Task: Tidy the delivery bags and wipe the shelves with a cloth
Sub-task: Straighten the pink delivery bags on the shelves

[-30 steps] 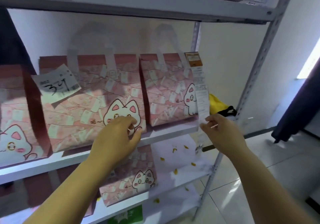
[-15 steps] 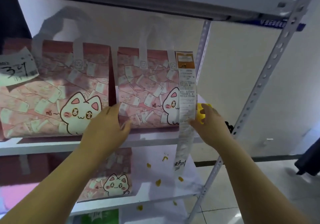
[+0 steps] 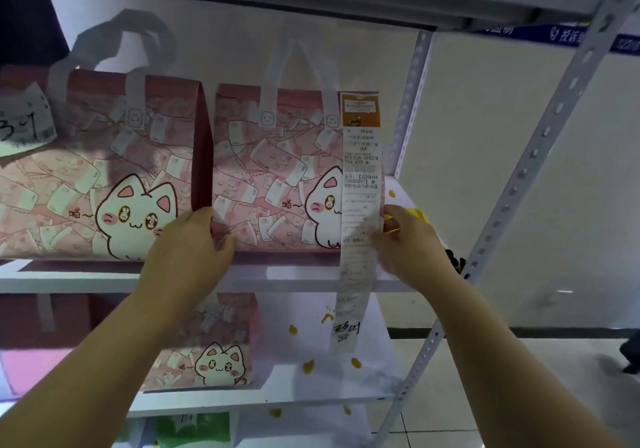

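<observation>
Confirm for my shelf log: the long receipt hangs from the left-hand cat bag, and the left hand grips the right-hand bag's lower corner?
No. The head view shows the long receipt hanging from the right-hand cat bag, not the left-hand cat bag. The left hand does grip the right-hand bag's lower corner.

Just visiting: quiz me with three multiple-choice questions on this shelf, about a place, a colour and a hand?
1. The long receipt hangs from: A the right bag; B the ceiling; C a hook.
2. The scraps on the lower shelf are: A blue; B yellow; C black.
3. The left hand: A hangs idle; B holds a cloth; C grips the right bag.
Answers: A, stuck at its top corner; B, yellow bits on white board; C, fingers curl round its lower corner.
</observation>
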`<state>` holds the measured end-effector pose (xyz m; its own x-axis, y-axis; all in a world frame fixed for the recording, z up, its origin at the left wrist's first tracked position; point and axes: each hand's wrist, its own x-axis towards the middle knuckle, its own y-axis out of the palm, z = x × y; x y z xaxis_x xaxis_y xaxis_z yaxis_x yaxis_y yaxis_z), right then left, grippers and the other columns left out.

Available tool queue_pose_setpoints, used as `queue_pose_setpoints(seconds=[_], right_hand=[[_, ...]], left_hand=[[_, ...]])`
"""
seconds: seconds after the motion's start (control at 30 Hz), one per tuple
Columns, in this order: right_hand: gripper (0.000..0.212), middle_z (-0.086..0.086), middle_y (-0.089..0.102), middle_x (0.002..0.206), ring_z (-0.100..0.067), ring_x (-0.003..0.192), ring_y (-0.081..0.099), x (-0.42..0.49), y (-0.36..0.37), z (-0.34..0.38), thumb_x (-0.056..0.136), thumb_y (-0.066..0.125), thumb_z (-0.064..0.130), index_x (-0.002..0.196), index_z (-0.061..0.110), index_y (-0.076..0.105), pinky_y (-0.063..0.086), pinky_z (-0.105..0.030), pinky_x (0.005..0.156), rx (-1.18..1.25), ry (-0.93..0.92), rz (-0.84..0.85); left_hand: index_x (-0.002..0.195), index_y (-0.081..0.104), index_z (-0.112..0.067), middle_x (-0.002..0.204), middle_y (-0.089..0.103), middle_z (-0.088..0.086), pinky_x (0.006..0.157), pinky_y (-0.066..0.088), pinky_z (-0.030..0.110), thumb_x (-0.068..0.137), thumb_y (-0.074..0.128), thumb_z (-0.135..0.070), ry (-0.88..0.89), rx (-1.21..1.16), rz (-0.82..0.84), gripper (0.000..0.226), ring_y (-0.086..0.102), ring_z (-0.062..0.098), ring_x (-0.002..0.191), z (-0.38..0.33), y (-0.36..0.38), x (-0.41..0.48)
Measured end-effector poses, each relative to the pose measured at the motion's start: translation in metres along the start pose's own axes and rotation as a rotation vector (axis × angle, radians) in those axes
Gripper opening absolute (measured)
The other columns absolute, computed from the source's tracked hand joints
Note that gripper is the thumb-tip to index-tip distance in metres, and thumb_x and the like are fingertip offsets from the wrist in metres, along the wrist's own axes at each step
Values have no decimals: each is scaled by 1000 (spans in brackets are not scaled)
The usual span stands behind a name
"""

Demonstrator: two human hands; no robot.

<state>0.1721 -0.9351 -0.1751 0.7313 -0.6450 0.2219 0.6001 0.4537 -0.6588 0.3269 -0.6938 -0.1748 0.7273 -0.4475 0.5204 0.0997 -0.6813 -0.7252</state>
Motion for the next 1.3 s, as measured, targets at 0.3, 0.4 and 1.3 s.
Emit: queue_pose_setpoints(seconds=[0.3,0.4,1.3], right_hand=[[22,14,66,97,-6,72,64,-3,0,-5,88,55,35,110,34,54,52,-26,55,-12,1,15],[19,16,66,93,-5,69,64,-5,0,-6,85,57,32,103,29,56,51,-24,51,8,24,-12],[19,14,67,84,1,73,65,-114,-21,38,84,68,24,84,35,51,49,-13,55,239,-10,-347]], left_hand=[[95,57,-4,92,63,15,74,51,46,84,62,-22,-13,21,17,22,60,32,83,-6,2,-2],[91,55,-4,88,61,14,69,51,43,83,63,-23,-34,21,21,22,58,31,80,-6,4,-5],[106,58,-23,84,58,-15,65,38,21,76,74,-28,36,-312,10,34,54,9,80,-10,-62,-49]])
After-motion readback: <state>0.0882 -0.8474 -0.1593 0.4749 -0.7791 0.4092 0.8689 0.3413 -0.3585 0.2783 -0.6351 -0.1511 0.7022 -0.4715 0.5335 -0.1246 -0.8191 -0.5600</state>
